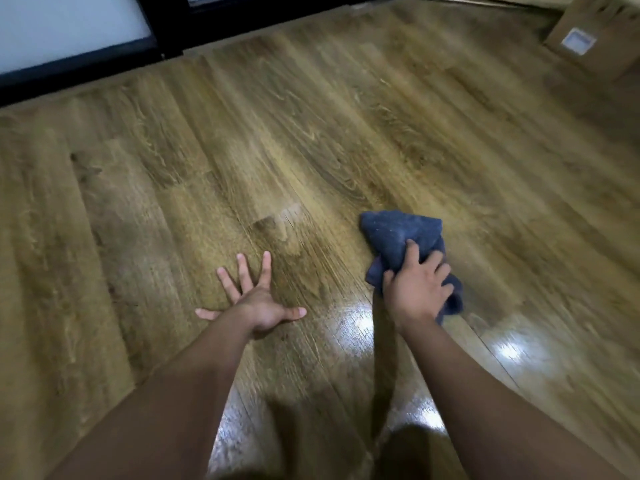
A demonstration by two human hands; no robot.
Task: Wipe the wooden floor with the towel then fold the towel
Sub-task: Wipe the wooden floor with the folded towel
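Observation:
A dark blue towel [398,237] lies bunched on the wooden floor [311,133], right of centre. My right hand [417,289] presses down on its near part, with the fingers curled into the cloth. The towel's far end sticks out beyond my fingers. My left hand [254,299] rests flat on the bare floor to the left of the towel, fingers spread wide, holding nothing. Both bare forearms reach in from the bottom of the view.
A black-framed glass door or window [69,32] runs along the far left edge of the floor. A brown cardboard box [595,39] with a white label stands at the far right corner. Glossy light reflections [356,323] show on the planks near my hands.

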